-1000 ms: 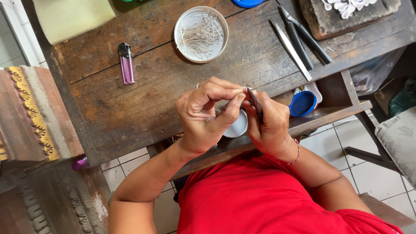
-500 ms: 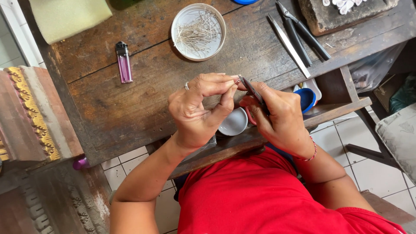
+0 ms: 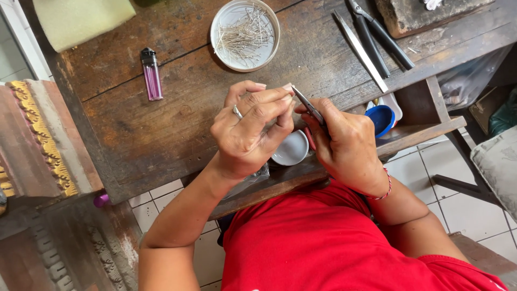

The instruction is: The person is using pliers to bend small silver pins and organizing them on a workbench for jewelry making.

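A worn wooden workbench (image 3: 161, 129) is seen from above, and everything on it is laid within easy reach of the person in the red shirt (image 3: 334, 242) seated at its near edge. A pale green foam block (image 3: 81, 19) is kept at the far left corner, out of the working area. A shallow round dish of fine wire pins (image 3: 245, 33) is set just beyond the hands, presumably so that pieces can be picked up without stretching. Dark-handled pliers (image 3: 379, 35) and a flat metal strip (image 3: 360, 51) are laid side by side to the right, and a purple lighter (image 3: 152, 74) lies apart on the left. On a lower ledge beneath the hands a small white cup (image 3: 292, 148) is placed, with a blue lid (image 3: 381, 118) near it to the right. The left hand (image 3: 250, 132), a ring on one finger, is held above the bench edge with its fingers curled together and the fingertips pinched; something very small seems to be gripped there, but it cannot be made out. The right hand (image 3: 347, 143) is closed around slim metal tweezers (image 3: 309, 108), whose tip is directed at the left fingertips, so that the two hands meet over the white cup.
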